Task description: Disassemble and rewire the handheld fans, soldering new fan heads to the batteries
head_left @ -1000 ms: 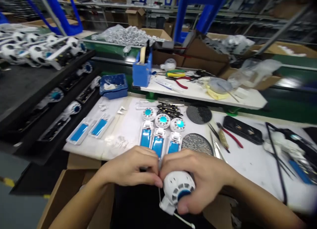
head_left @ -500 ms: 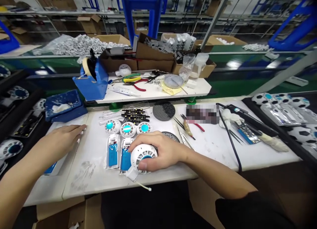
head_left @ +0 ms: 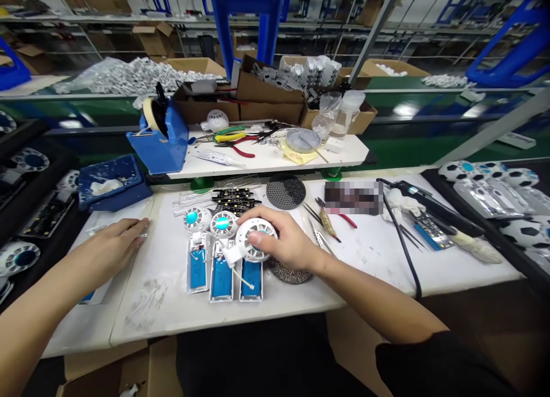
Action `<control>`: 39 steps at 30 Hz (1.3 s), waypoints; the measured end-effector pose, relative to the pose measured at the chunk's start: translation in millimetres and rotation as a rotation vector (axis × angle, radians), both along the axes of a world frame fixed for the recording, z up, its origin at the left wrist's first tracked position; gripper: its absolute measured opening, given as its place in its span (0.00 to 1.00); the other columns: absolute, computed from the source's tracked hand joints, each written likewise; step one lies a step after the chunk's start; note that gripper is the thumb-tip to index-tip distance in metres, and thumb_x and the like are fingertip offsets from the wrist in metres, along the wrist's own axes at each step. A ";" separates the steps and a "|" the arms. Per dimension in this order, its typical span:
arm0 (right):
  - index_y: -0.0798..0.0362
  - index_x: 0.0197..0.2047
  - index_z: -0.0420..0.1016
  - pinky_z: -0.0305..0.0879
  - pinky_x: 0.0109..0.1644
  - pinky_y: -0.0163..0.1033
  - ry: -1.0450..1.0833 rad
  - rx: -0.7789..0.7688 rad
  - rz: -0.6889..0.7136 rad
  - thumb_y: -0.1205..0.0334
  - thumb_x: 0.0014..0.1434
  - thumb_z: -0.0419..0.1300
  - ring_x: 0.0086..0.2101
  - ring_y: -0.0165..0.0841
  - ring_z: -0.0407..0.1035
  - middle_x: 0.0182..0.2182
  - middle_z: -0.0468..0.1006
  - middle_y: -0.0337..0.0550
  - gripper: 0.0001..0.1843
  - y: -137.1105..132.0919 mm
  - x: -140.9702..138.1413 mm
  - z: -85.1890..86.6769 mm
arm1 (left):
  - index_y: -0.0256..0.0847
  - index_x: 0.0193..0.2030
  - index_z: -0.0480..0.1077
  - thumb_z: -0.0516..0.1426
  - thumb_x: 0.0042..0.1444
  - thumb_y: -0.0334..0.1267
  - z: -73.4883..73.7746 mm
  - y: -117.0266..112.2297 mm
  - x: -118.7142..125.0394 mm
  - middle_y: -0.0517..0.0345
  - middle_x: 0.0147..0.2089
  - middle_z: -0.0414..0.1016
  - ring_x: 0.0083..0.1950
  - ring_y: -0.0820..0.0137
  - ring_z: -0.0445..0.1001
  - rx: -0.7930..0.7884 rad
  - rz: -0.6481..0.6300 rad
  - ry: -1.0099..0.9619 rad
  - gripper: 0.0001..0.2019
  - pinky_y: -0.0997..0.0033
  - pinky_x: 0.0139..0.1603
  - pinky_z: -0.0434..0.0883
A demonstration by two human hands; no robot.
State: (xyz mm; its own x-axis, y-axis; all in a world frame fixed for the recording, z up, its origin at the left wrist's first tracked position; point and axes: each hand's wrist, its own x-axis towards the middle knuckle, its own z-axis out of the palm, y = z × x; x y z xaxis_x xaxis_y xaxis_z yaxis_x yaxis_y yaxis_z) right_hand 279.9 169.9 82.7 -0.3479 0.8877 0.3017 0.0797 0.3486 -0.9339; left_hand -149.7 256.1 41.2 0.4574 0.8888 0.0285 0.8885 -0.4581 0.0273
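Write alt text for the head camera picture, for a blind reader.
A person's right hand grips a white round fan head above a row of blue-panelled fan units on a white workbench. The left hand lies flat on the bench to the left.

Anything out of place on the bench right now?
Only the white round head, gripped by the right hand: it sits tilted over the row, while the two neighbouring heads lie flat, and its thin white cord trails across a blue body.

White round vented fan head (head_left: pixel 256 238), blue centre, tilted just above table (head_left: pixel 369 259), thin lead (head_left: pixel 244 280) trailing
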 end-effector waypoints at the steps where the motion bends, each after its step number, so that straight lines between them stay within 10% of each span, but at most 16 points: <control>1: 0.51 0.55 0.80 0.70 0.51 0.39 0.012 0.001 -0.022 0.44 0.71 0.66 0.46 0.36 0.77 0.49 0.83 0.41 0.20 1.1 -0.3 -0.4 | 0.29 0.69 0.70 0.46 0.74 0.46 4.9 -3.1 2.5 0.37 0.67 0.76 0.62 0.48 0.79 0.028 -0.006 0.009 0.29 0.54 0.67 0.72; 8: 0.52 0.54 0.80 0.69 0.51 0.39 0.013 -0.019 -0.090 0.44 0.72 0.65 0.44 0.36 0.75 0.47 0.82 0.42 0.20 3.2 -2.1 -1.0 | 0.46 0.63 0.74 0.58 0.71 0.49 44.6 -56.9 56.0 0.51 0.59 0.80 0.61 0.51 0.80 0.414 0.145 -0.337 0.18 0.53 0.65 0.75; 16: 0.50 0.56 0.80 0.69 0.49 0.39 -0.027 -0.033 -0.084 0.42 0.73 0.64 0.44 0.36 0.75 0.48 0.82 0.42 0.21 -0.4 -2.4 -4.4 | 0.42 0.64 0.74 0.66 0.65 0.28 56.3 -122.6 146.4 0.49 0.57 0.79 0.56 0.61 0.81 0.378 -0.256 -0.724 0.22 0.63 0.61 0.78; 39: 0.47 0.63 0.74 0.67 0.63 0.46 -0.090 0.015 -0.122 0.46 0.80 0.57 0.55 0.40 0.74 0.57 0.79 0.44 0.18 -9.0 -8.5 -0.5 | 0.41 0.68 0.71 0.64 0.68 0.28 36.7 -114.3 181.3 0.44 0.61 0.76 0.62 0.58 0.79 0.323 -0.301 -0.816 0.23 0.58 0.66 0.79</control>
